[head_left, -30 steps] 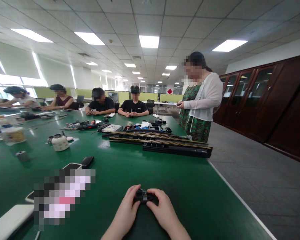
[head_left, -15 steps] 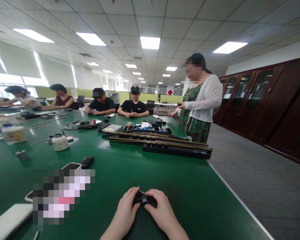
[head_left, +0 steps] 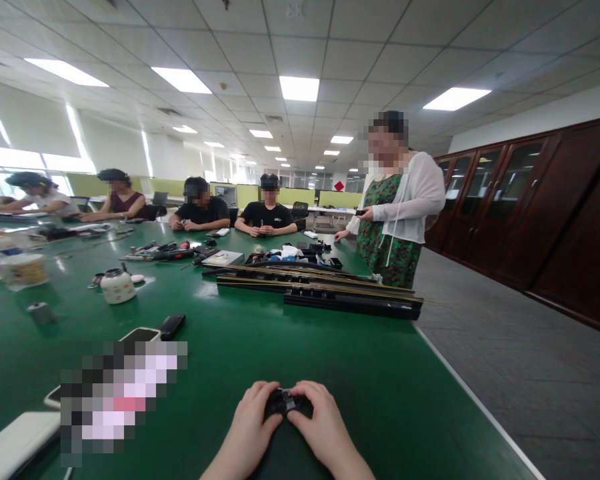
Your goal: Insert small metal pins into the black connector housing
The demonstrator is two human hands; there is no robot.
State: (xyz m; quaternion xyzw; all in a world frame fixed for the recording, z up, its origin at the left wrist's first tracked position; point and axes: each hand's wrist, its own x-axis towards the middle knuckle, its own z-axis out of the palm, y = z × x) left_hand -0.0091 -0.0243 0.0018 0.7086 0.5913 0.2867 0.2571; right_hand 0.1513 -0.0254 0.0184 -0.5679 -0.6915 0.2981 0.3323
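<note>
A small black part with a grey metallic piece at its middle [head_left: 287, 401] is held between my two hands, just over the green table [head_left: 220, 373]. My left hand [head_left: 253, 417] grips its left side, thumb below and fingers curled over the top. On its right side, my right hand [head_left: 319, 417] holds it the same way. My fingers cover much of the part, so I cannot make out its exact kind.
Long black rails with thin brass-coloured rods [head_left: 320, 293] lie across the table ahead. To my left are a phone [head_left: 143, 335], a white flat box [head_left: 17, 443], a black object [head_left: 173, 327] and a white jar [head_left: 119, 287]. A person [head_left: 400, 193] stands at the right edge; several others sit opposite.
Both hands stay around the black part, with only slight finger shifts. The standing person's head has turned more toward the table. The whole view has moved very slightly.
</note>
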